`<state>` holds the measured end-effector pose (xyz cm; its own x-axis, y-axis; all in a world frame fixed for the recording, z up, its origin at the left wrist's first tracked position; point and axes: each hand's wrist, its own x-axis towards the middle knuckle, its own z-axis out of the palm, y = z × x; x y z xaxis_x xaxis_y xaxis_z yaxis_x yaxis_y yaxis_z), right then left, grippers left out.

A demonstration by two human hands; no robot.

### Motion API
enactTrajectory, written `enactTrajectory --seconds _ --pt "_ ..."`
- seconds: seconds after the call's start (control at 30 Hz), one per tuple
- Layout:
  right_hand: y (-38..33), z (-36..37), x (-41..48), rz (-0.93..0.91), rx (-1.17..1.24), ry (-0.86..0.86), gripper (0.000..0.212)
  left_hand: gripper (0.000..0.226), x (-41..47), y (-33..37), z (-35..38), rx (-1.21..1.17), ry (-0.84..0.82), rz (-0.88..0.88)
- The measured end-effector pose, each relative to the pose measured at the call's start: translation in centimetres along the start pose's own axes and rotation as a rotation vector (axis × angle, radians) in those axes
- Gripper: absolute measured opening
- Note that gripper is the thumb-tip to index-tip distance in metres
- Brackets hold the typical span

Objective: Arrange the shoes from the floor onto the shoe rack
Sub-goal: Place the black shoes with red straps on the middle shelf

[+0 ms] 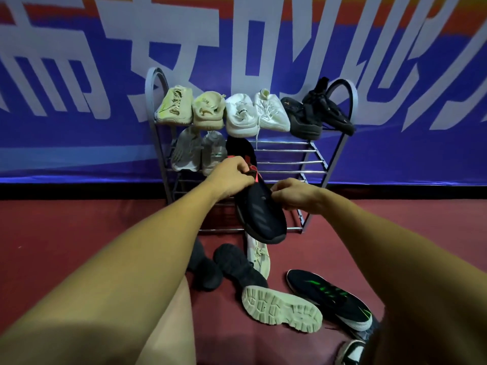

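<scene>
A grey metal shoe rack (290,151) stands against the blue wall. Its top shelf is full: a beige pair (189,109), a white pair (253,114) and a black pair (313,111). The middle shelf holds a grey pair (197,151) and one black shoe with red trim (241,148). Both my hands hold its match, a black sneaker (263,217), in front of the rack, toe towards me. My left hand (232,177) grips its red-trimmed heel; my right hand (295,193) grips its side.
On the red floor lie a black pair (224,267), a pale shoe (259,256), a shoe turned sole-up (282,308), a black sneaker with green stripes (329,296) and a black-and-white shoe (350,353). The rack's middle shelf has free bars at right.
</scene>
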<state>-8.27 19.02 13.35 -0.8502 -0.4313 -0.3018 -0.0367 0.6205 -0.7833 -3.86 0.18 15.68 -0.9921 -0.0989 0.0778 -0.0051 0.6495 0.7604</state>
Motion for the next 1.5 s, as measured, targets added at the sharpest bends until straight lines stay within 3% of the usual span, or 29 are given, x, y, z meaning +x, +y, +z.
enactTrajectory --seconds 0.13,0.3,0.47,0.57,0.7,0.93,1.1,1.2,1.37,1.5 --pt "0.7 -0.9 1.4 0.001 0.177 0.082 0.013 0.03 1.6 -0.5 0.9 -0.127 0.068 -0.047" --pt "1.3 -2.6 2.8 0.023 0.274 0.135 0.019 0.033 4.2 -0.7 1.5 -0.023 -0.036 -0.197" --pt "2.2 -4.6 5.4 0.058 0.212 0.311 0.011 0.026 4.8 -0.8 3.7 -0.165 -0.315 -0.269" --pt "3.4 -5.1 7.1 0.067 0.235 0.38 0.016 0.046 6.4 -2.2 5.4 -0.328 -0.434 -0.32" --pt "4.9 -5.5 8.9 0.082 0.314 0.435 0.027 0.052 8.7 -2.5 7.7 -0.387 -0.246 -0.287" --pt "6.8 -6.3 10.2 0.062 0.677 0.222 0.004 0.067 11.9 -3.0 10.4 -0.437 -0.025 -0.305" --pt "6.9 -5.8 10.6 0.063 0.725 0.077 0.024 0.069 13.2 -3.5 11.9 -0.448 0.053 -0.307" --pt "6.7 -5.3 11.2 0.034 0.714 0.159 0.022 0.06 13.0 -3.2 11.6 -0.456 0.053 -0.335" --pt "7.2 -4.3 12.9 0.051 0.653 0.314 0.01 0.07 12.8 -3.0 11.4 -0.45 -0.128 -0.389" --pt "7.6 -3.6 13.8 0.035 0.664 0.419 0.008 0.066 13.0 -2.8 12.2 -0.447 -0.091 -0.361"
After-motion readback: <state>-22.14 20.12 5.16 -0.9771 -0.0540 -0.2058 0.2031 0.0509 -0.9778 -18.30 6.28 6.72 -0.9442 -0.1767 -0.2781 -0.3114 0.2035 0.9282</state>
